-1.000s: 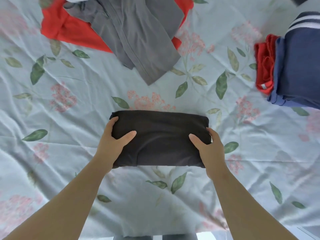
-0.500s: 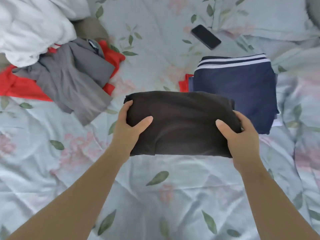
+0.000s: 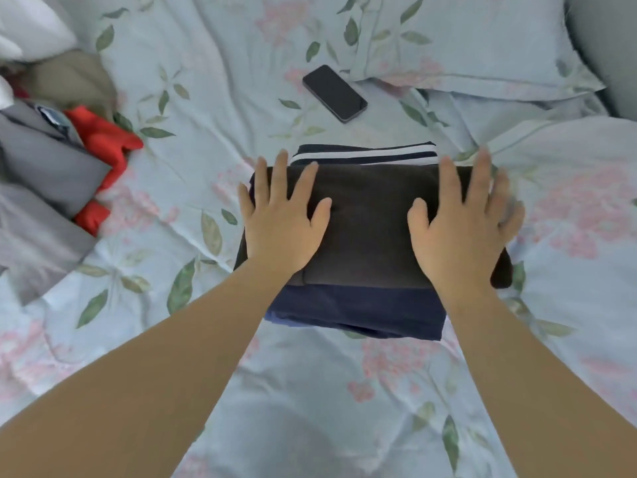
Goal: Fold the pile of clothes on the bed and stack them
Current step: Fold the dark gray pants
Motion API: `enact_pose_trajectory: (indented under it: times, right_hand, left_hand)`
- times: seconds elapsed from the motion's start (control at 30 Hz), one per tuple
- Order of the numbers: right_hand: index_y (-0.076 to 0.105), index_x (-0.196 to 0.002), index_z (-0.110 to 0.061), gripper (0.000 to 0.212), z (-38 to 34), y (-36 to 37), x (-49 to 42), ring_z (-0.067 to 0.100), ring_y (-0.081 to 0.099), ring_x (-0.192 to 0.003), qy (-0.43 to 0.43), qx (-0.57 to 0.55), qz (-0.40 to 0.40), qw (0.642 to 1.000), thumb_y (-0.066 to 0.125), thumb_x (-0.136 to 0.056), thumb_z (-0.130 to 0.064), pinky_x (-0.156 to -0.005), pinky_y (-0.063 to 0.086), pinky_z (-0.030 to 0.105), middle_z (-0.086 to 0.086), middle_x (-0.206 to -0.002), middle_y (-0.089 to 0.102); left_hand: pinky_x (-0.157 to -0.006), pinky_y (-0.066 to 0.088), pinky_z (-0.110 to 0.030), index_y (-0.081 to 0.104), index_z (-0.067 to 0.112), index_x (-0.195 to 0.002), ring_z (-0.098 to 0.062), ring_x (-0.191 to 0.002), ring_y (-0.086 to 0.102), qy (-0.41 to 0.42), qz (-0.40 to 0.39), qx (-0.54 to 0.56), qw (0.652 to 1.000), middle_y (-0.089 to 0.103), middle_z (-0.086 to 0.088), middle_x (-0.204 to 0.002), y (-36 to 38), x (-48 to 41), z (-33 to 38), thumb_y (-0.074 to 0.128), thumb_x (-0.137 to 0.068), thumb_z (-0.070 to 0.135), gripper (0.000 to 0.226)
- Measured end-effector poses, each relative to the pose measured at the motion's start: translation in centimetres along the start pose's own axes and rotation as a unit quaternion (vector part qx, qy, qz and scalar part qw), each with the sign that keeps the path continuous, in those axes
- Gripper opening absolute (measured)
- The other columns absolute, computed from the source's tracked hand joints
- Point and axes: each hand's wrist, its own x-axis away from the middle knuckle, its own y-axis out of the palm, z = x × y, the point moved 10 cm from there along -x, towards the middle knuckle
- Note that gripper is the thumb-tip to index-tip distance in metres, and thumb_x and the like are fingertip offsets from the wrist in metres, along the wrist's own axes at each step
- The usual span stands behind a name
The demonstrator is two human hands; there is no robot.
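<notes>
Half a second ago both hands held the folded black cloth (image 3: pixel 372 229) up by its ends. Now it lies on top of the blue pile (image 3: pixel 355 308) on the bed. The left hand (image 3: pixel 282 222) and right hand (image 3: pixel 462 232) rest flat on it, with fingers (image 3: pixel 280 174) spread wide and gripping nothing. The right fingers look blurry.

A shiny black phone (image 3: pixel 334 93) lies on the sheet (image 3: pixel 310 391) just past the pile, near a pillow (image 3: pixel 465 39). Well off to the left is the messy heap, with a grey cloth (image 3: pixel 44 174) lying over a red cloth (image 3: pixel 103 139).

The black cloth is soft and makes a neat flat rectangle. The blue pile sticks out under its near edge, and white stripes show at the far edge. The sheet is pale blue and wrinkly, with green leaves and pink flowers. Before, the thumbs pinched the cloth. Now they lie loose on top.
</notes>
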Motion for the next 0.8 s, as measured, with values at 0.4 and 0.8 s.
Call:
enact_pose_trajectory:
  times: [0.4, 0.8]
  right_hand:
    - [0.037, -0.144, -0.028, 0.073, 3.6, 10.2, -2.5, 0.022, 0.009, -0.146, 0.014, -0.226, -0.083, 0.971, 0.025, -0.079, -0.057, -0.107, 0.005, 0.017, -0.001, -0.159, 0.016]
    - [0.037, -0.144, -0.025, 0.070, 0.2, 6.7, -1.4, 0.032, 0.017, -0.144, -0.018, 0.036, -0.065, 0.997, 0.014, -0.084, -0.052, -0.112, 0.011, 0.058, 0.007, -0.156, 0.024]
  left_hand:
    - [-0.104, 0.030, -0.060, 0.056, 0.027, -0.131, -0.036, -0.128, 0.046, 0.078, 0.047, -0.060, 0.994, 0.057, -0.008, -0.133, 6.4, -2.1, 3.5, 0.033, -0.091, 0.041, 0.049]
    - [-0.107, 0.025, -0.059, 0.058, 0.025, -0.128, -0.030, -0.131, 0.045, 0.065, -0.010, 0.021, 0.998, 0.057, -0.004, -0.133, 5.0, -1.9, 1.4, 0.027, -0.088, 0.045, 0.054]
